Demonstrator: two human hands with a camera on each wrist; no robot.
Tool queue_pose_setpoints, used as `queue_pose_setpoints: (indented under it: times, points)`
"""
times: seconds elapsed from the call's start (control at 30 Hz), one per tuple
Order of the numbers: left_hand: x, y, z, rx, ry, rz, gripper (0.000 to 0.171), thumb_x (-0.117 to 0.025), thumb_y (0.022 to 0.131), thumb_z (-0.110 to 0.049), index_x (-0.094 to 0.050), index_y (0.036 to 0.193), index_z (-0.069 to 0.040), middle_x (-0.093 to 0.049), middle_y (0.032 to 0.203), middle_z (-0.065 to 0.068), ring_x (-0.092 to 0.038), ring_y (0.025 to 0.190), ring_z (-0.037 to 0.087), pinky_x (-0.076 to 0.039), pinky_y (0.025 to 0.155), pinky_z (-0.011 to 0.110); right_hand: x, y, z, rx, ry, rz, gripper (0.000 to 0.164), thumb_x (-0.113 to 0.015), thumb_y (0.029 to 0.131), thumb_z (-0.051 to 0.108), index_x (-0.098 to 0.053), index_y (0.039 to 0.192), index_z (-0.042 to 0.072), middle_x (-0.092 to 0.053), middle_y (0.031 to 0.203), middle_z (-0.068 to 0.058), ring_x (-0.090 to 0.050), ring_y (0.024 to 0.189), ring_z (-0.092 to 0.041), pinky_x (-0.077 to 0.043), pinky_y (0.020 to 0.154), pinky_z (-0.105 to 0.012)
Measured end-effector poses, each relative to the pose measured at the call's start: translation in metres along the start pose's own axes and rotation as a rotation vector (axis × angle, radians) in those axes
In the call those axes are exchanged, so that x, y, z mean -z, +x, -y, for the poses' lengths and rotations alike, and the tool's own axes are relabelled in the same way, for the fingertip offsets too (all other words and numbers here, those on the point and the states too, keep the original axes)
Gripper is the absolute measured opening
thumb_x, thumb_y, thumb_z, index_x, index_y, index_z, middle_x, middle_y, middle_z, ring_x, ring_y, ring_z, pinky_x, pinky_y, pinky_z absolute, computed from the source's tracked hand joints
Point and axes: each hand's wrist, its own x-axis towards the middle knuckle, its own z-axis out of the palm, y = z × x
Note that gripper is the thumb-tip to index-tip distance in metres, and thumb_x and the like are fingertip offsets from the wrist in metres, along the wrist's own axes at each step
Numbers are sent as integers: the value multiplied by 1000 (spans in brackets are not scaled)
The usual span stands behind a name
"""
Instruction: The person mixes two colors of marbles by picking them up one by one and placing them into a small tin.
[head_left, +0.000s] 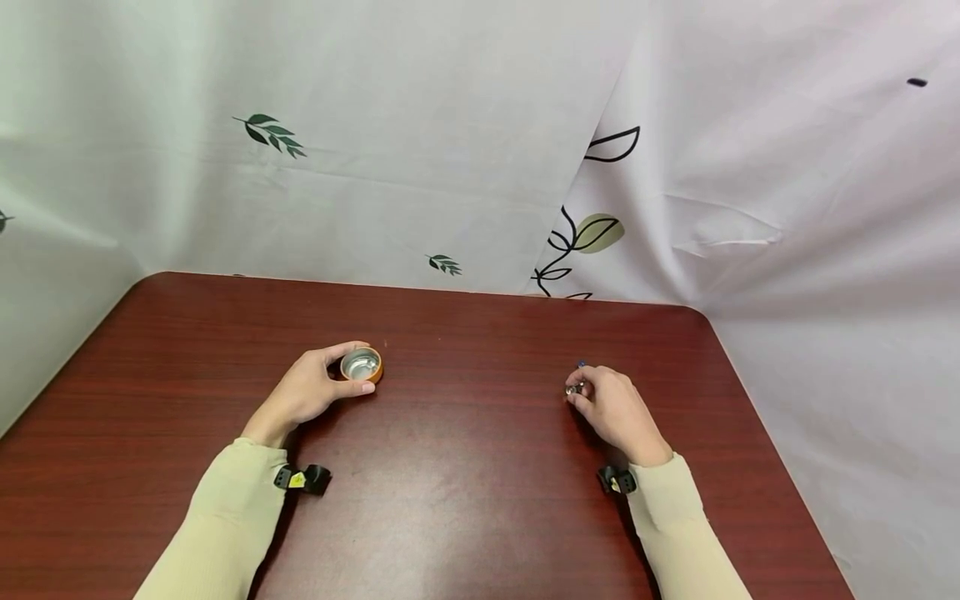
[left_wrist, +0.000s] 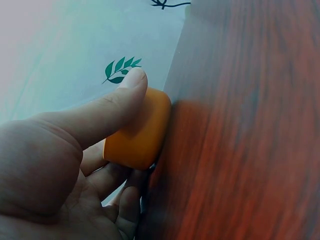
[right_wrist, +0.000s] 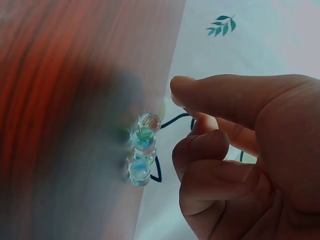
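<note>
- Over on the left, the left hand [head_left: 309, 387] grips a small orange tin [left_wrist: 139, 137] from the side, thumb along the near wall and fingers round the far one. The tin's mouth faces up, bare metal showing inside.
- That hold looks sound to me: light, level, and well out of the way of the opening. Whether the base sits flat on the desk [head_left: 465, 400] or just above it, I can't quite tell.
- The desk runs on a good way to the right and looks smooth, so anything round could roll; slow moves would suit it best.
- Next come several clear marbles [right_wrist: 143, 140], bunched together by the desktop at the right-hand fingertips, with a small blue thing [head_left: 581, 364] just beyond the forefinger.
- Furthest right, the right hand [head_left: 618, 408] has its fingers bent. Seen from above, thumb and forefinger bracket the marbles; the right wrist view shows a gap, so I can't tell whether it pinches one.
- I'd bring thumb and finger pads in low from both sides, gently; a poke from one side could scatter the bunch.
</note>
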Motion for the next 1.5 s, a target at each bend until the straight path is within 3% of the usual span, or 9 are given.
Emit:
queue_pose_setpoints:
  times: [0.73,1.1,1.5]
  points:
    - [0,-1,-1,5,-15,5,64,-84,85,-31,-59,140,-11,-68,121,13,-61,107,27,-45,89,43,2,5,14,18,15,-36,7,-76,88,8,-71,92,11,-52,74,6,-49,69,-13,-43,67,-33]
    - [-1,0,-1,4,-16,-17,63,-86,82,-30,-62,137,-11,-70,116,13,-61,102,26,-44,86,38,-6,11,29,31,49,-43,7,-76,88,10,-71,91,13,-52,74,7,-49,68,-12,-42,65,-31]
    - [0,-1,-1,10,-30,-10,62,-86,82,-28,-61,138,-12,-69,119,13,-61,108,28,-43,91,43,-19,17,48,49,110,-43,5,-75,91,13,-71,95,13,-50,75,6,-47,68,-12,-42,65,-30]
